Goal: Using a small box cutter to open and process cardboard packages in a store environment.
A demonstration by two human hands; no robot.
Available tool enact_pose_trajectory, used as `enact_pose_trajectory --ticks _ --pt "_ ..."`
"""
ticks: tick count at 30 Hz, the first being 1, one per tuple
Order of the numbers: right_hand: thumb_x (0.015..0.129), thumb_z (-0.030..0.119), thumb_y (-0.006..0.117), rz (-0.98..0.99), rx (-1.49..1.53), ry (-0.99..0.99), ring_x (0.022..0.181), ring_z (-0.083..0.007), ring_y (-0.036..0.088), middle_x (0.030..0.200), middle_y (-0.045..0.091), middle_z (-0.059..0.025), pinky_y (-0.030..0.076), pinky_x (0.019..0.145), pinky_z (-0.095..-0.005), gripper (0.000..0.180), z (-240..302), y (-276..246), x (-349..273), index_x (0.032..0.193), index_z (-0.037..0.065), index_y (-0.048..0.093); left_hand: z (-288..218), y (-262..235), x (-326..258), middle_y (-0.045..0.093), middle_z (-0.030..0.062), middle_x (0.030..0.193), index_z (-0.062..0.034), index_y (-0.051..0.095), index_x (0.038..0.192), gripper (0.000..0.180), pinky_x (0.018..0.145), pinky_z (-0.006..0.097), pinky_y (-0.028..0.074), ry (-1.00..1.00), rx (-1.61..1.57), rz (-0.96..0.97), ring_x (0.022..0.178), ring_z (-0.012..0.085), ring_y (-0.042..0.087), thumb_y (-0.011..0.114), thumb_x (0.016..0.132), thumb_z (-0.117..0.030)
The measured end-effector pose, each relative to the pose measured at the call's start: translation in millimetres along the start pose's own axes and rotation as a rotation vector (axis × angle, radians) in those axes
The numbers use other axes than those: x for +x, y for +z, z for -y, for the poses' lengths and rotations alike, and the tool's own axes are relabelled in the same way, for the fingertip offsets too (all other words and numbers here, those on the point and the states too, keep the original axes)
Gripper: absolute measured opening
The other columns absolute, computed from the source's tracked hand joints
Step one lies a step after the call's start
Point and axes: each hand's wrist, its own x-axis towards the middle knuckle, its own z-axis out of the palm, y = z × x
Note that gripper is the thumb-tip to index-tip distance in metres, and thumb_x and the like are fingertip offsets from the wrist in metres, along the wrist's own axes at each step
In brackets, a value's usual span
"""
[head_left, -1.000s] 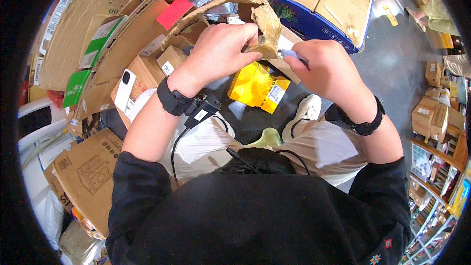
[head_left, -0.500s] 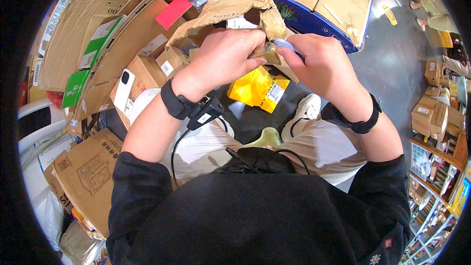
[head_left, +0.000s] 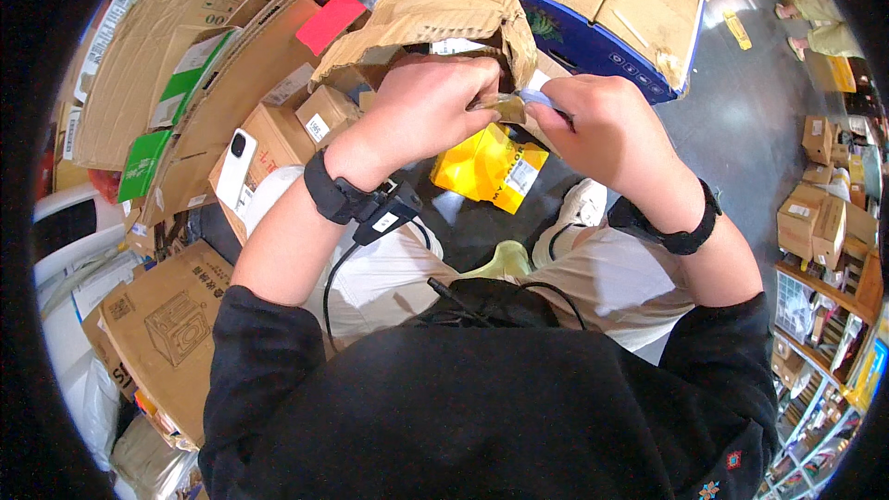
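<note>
Both my hands are closed and face each other over an open, torn cardboard box (head_left: 435, 7). My left hand (head_left: 431, 104) pinches one end of a shiny brownish strip (head_left: 508, 108), which looks like packing tape. In my right hand (head_left: 602, 120) is a small pale blue object (head_left: 535, 96), its tip against the strip's other end. My fingers hide most of it, so its kind does not show. Beneath the hands lies a yellow package (head_left: 489, 167) with a white label. The box's inside is mostly covered by my left hand.
A blue-sided carton (head_left: 611, 46) stands beyond my right hand. Cardboard boxes (head_left: 278, 134) crowd the left, with a white phone (head_left: 238, 156) lying on one. Shelves of parcels (head_left: 824, 315) run along the right. At the upper right, part of another person (head_left: 824, 23) shows.
The pale blue object has tilted and shows less, as my right hand turned. The brownish strip now stretches straighter between my hands. The box's torn flap has shifted slightly.
</note>
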Motion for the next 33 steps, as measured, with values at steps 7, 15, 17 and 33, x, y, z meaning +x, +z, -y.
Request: enact_pose_trajectory --ticks 7,15,17,33 --pt "0.086 0.023 0.063 0.081 -0.018 0.100 0.068 -0.0393 0.063 0.069 0.062 -0.0198 0.051 0.063 -0.0456 0.025 -13 -3 -2 0.074 0.001 0.065 10 -19 1 0.051 0.0066 0.062 -0.0038 0.051 0.074 0.032 0.050 0.032 0.039 0.014 -0.161 -0.153 0.054 0.0154 0.047 0.078 0.075 -0.021" --pt "0.089 0.019 0.062 -0.003 0.202 0.088 0.073 -0.0379 0.062 0.079 0.063 -0.0193 0.050 0.065 -0.0432 0.019 -5 -22 7 0.094 0.001 0.065 12 -19 3 0.051 0.0051 0.063 -0.0036 0.052 0.074 0.032 0.051 0.031 0.040 0.093 -0.243 -0.111 0.056 0.0134 0.047 0.079 0.076 -0.020" --pt "0.088 0.018 0.062 -0.016 0.185 0.010 0.073 -0.0375 0.062 0.078 0.063 -0.0182 0.050 0.064 -0.0427 0.017 -5 -20 6 0.093 0.002 0.065 9 -18 4 0.051 0.0061 0.063 -0.0035 0.052 0.074 0.032 0.051 0.032 0.040 0.113 -0.240 -0.102 0.055 0.0147 0.047 0.079 0.075 -0.020" --pt "0.086 0.020 0.066 -0.140 0.113 -0.044 0.068 -0.0373 0.061 0.072 0.061 -0.0171 0.050 0.058 -0.0431 0.017 -2 -4 2 0.082 0.004 0.063 2 -12 8 0.052 0.0112 0.065 -0.0035 0.051 0.074 0.032 0.052 0.036 0.040 0.101 -0.193 -0.078 0.056 0.0233 0.052 0.079 0.074 -0.019"
